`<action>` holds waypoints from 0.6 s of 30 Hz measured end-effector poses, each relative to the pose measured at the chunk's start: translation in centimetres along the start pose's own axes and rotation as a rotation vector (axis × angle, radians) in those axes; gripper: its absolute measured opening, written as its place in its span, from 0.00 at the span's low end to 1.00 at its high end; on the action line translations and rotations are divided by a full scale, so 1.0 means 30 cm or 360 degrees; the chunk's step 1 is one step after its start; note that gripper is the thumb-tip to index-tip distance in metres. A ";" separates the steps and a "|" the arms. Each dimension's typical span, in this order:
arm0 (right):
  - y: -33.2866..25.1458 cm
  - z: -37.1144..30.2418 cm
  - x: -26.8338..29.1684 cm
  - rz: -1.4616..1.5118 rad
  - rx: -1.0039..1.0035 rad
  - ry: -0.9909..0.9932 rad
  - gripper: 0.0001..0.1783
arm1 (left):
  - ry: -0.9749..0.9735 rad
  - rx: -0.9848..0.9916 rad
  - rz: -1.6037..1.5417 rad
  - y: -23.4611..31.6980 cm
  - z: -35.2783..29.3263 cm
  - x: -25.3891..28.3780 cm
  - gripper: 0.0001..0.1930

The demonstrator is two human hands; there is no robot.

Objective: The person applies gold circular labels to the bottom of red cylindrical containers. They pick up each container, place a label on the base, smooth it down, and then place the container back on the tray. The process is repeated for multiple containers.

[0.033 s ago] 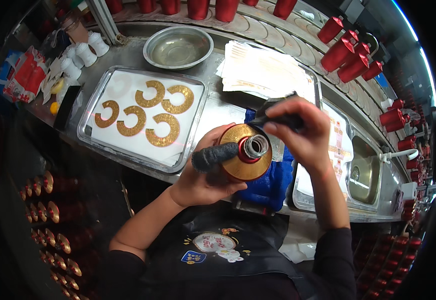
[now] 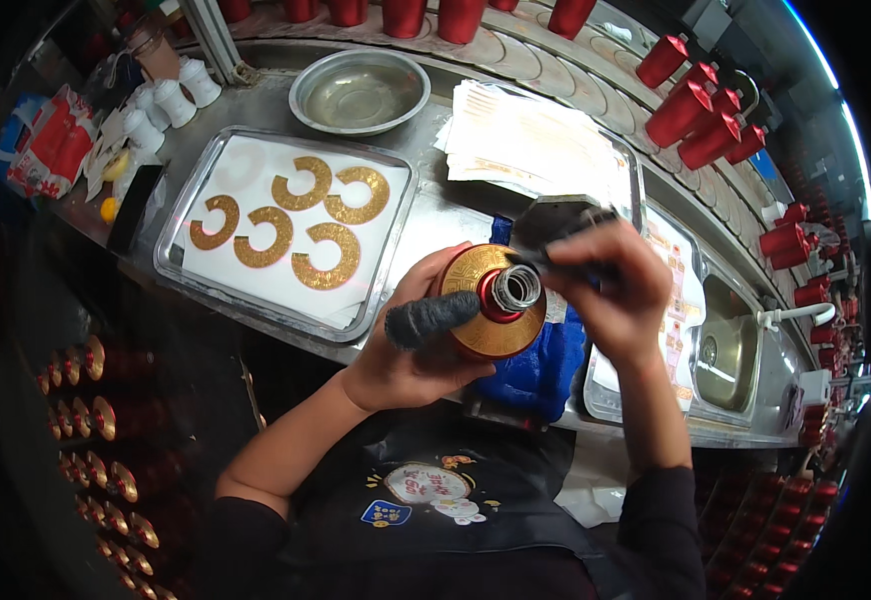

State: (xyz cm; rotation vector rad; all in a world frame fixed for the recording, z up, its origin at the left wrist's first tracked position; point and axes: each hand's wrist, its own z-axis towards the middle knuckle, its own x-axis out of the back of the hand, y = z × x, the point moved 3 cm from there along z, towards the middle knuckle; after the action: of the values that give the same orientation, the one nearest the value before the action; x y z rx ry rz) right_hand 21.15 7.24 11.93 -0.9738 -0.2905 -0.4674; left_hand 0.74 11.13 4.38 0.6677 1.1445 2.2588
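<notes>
My left hand (image 2: 411,350) is wrapped round a red bottle (image 2: 501,335), its open threaded neck tilted up toward me. A dark, worn finger cover sits on the left thumb, which presses on the bottle's gold ring-shaped label (image 2: 471,268). My right hand (image 2: 621,285) is closed on a dark, flat scraper-like tool (image 2: 551,222), just right of the neck. Motion smears its fingers, and the tool's exact kind cannot be made out. Beneath the bottle lies a blue cloth (image 2: 541,375). Several gold C-shaped labels (image 2: 326,257) rest on white backing in a metal tray (image 2: 168,262) to the left.
A metal bowl (image 2: 301,112) stands behind the tray. Sheets of paper (image 2: 526,130) are stacked at the back, before a conveyor (image 2: 516,62) carrying red bottles (image 2: 681,110). Rightward are another sheet-covered tray (image 2: 606,412) and a sink (image 2: 731,345). Bottles (image 2: 101,415) are racked low at left.
My right hand has moved slightly right and down, with the dark tool's flat part now showing more beside the neck. The gold label's pattern shows more clearly; my left hand keeps its grip.
</notes>
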 end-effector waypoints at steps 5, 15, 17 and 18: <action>-0.176 -0.207 -0.039 -0.0428 0.0547 -0.0055 0.17 | 0.0177 0.0023 0.0130 -0.012 -0.051 -0.028 0.51; -0.193 -0.166 -0.117 -0.0383 0.0780 -0.0087 0.18 | 0.0371 0.0165 0.0092 -0.091 -0.070 -0.039 0.55; -0.194 -0.168 -0.102 -0.0599 0.0631 0.0091 0.20 | 0.0201 0.0293 0.0223 -0.096 -0.065 -0.046 0.54; -0.209 -0.181 -0.110 -0.0607 0.0698 -0.0059 0.19 | 0.0132 0.0340 0.0214 -0.093 -0.052 -0.049 0.53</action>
State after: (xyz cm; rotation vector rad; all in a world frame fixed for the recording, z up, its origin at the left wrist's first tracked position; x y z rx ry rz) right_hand 15.31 0.49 12.11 -0.4965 -0.5905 -0.6978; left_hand 1.48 10.70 0.97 0.7602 1.4354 2.3137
